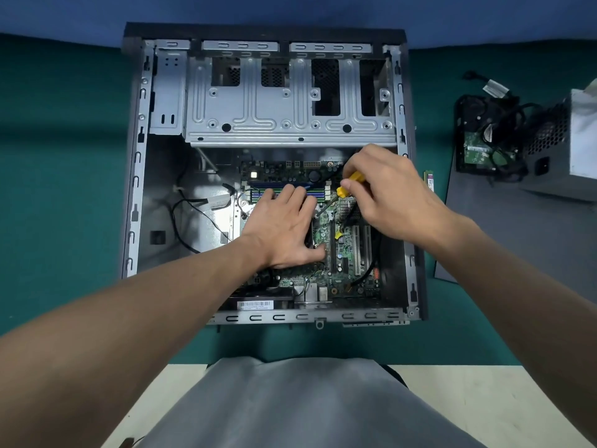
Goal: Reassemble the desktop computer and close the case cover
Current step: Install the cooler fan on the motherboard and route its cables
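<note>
Under the flat, spread left hand (284, 227) sits the cooler; right hand (384, 192) grips a yellow screwdriver (350, 184), apparently fastening it — remaining screws likely follow.

Both forearms are bare, no sleeves, watch or rings showing, and below the hands grey fabric (290, 405) covers the lap.

left hand (284, 227) flat on the motherboard (342, 250) while right hand (384, 192) grips a yellow screwdriver (350, 184).
</note>
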The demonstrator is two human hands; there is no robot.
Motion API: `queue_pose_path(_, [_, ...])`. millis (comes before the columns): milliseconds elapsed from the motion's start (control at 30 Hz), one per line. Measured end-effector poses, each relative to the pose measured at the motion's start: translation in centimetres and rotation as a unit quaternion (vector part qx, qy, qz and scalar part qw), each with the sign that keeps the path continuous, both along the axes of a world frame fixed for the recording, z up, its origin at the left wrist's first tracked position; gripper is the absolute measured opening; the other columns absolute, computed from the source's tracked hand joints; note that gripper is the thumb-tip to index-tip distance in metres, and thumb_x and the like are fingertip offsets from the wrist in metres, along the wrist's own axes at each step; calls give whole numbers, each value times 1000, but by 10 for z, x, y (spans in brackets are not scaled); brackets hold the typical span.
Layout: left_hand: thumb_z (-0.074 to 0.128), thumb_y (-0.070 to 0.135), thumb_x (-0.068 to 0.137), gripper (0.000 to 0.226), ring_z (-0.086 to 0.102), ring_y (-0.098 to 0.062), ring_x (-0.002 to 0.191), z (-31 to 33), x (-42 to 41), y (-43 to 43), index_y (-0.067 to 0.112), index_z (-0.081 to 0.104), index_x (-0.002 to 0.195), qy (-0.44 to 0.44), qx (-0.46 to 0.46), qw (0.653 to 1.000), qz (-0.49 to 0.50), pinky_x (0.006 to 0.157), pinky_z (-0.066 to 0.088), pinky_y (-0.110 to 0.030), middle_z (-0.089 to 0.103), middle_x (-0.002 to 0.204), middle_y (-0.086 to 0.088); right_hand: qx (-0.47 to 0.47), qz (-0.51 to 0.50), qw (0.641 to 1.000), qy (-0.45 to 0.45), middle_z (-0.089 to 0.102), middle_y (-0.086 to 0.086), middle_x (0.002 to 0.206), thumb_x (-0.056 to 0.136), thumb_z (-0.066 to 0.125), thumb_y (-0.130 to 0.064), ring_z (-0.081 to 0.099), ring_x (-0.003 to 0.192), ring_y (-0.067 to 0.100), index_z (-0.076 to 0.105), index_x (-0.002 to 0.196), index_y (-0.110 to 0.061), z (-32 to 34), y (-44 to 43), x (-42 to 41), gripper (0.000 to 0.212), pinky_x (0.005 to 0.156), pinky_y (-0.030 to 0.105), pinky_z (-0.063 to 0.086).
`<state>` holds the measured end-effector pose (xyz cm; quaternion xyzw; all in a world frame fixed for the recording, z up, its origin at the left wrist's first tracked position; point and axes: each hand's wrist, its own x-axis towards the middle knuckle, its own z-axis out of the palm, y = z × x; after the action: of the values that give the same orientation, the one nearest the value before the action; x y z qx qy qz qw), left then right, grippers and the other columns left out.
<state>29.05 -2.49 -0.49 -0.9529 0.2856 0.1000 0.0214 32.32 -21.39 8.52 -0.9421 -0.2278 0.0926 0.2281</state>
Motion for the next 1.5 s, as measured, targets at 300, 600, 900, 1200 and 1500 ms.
queue_pose_path(300, [30, 76, 72, 78, 45, -26, 94, 1, -1, -2, 8, 54, 102, 8, -13, 1000, 12, 80, 38, -45, 54, 102, -11, -107, 220, 970, -9, 49, 2, 79, 80, 58, 10, 54, 74, 25, 61, 85, -6, 31, 25, -4, 16, 60, 34, 42])
queue_pose_path(600, [28, 76, 73, 80, 47, -27, 96, 1, -1, -1, 7, 52, 106, 4, -23, 1000, 10, 78, 38, -44, 54, 104, -12, -165, 182, 969, -6, 52, 7, 63, 83, 58, 1, 56, 65, 31, 63, 77, -5, 37, 38, 4, 9, 49, 27, 33])
queue_pose_path(900, [26, 77, 71, 81, 45, -26, 98, -1, -1, -1, 10, 49, 111, 1, -28, 999, 15, 80, 38, -44, 53, 108, -10, -196, -14, 977, 85, 35, 3, 63, 93, 53, -16, 42, 59, 25, 40, 70, -11, 41, 55, -2, 28, 54, 31, 31])
queue_pose_path(1200, [28, 77, 68, 89, 46, -28, 108, 1, 0, -1, 8, 53, 117, 22, -27, 999, 16, 89, 39, -48, 55, 116, -13, -340, 341, 874, -62, 44, 5, 70, 95, 35, -14, 47, 64, 28, 57, 91, -8, 62, 58, 5, 22, 51, 35, 36])
queue_pose_path(1500, [21, 79, 70, 82, 46, -26, 98, -1, -1, 1, 11, 45, 108, 2, -38, 999, 7, 80, 39, -45, 51, 106, -10, -243, -66, 942, 221, 43, 3, 65, 98, 44, -21, 48, 62, 22, 44, 71, -7, 49, 60, 4, 30, 57, 25, 37])
